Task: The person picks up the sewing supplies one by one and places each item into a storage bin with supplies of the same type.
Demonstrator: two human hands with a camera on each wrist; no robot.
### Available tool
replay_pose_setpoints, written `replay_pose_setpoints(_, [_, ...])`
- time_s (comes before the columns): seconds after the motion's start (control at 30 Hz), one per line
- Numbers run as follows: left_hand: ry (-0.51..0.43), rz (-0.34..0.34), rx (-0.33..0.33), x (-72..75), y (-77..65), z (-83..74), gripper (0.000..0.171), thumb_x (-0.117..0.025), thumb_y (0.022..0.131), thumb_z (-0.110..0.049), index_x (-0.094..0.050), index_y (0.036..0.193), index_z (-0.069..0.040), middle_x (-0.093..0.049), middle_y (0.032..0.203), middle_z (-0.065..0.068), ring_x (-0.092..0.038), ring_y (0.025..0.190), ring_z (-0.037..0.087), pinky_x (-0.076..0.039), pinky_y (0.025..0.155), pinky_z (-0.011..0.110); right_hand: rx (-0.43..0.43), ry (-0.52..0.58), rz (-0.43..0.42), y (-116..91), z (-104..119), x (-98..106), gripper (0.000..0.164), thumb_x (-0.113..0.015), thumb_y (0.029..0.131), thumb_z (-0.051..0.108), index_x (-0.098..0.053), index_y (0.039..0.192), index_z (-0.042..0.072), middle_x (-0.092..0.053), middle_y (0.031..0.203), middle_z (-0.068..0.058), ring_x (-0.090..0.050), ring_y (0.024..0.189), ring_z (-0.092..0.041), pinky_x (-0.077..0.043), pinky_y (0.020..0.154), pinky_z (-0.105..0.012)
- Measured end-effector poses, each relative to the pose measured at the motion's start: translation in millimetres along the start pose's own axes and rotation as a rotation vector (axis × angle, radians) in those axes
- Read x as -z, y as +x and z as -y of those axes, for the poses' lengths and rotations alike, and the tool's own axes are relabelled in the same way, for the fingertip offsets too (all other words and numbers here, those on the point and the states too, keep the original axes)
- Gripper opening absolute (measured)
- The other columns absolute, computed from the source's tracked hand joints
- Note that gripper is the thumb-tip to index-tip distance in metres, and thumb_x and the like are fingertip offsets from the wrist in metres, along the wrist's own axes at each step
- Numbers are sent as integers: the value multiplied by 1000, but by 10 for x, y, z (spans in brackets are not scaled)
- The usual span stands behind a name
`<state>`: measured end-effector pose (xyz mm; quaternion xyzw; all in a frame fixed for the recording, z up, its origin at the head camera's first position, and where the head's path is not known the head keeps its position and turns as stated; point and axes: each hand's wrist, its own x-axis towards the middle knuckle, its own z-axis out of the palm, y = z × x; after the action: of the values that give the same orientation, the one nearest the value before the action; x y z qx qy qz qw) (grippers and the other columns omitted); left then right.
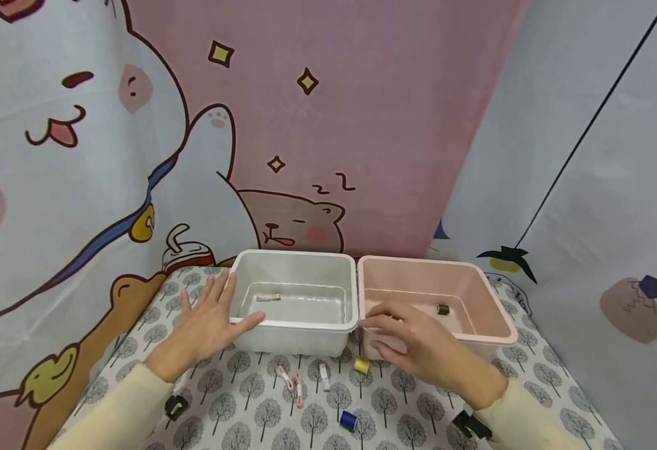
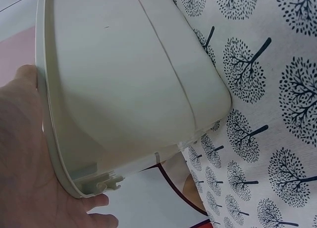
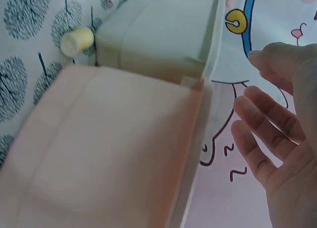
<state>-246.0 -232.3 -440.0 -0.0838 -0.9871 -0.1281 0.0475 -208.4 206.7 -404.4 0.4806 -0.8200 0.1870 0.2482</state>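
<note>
Left hand: fingers spread at near-left rim of white bin, gripping nothing.
Right hand: half-curled, empty, by near-left corner of pink bin.
Yellow spool: just near of both bins; probably light, firm, rolling; best pinched by ends.

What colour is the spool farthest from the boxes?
The spool is blue, clearest in the head view.
</note>
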Motion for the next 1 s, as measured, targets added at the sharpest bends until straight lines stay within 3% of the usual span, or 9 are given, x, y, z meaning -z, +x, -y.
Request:
replay_pose_setpoints(0.17, [-4,-2,2,2,-15,-4,124,-45,106,-94,-16,187,-5,-9,196,21,-12,181,56,7,133,94,-43,29,52,-71,85,-95,50,-98,92,7,-83,137,20,-77,135,5,-73,107,-2,-62,93,-14])
replay_pose_setpoints(0.47, [-3,-1,2,1,-13,-11,124,-46,106,-94,-16,187,-5,-9,196,21,-12,181,55,7,133,94,-8,75,67,-180,162,-264,51,-97,93,11,-81,140,25,-76,135,7,-73,104,0,-60,90,-8])
replay_pose_setpoints(0.7, [-3,-1,-1,6,-7,-9,124,-46,106,-94,-16,187,-4,-9,196,21,-11,181,55,7,133,94,-30,66,115,-279,207,-413,49,-99,94,21,-81,139,29,-75,135,12,-75,114,-3,-64,96,-19])
replay_pose_setpoints(1.0, [-10,0,1,-3,-15,-9,124,-46,106,-94,-16,187,-5,-9,196,21,-11,181,56,8,132,94,-66,148,181,-418,220,-582,51,-97,96,21,-78,143,29,-76,136,10,-77,119,-7,-69,102,-29])
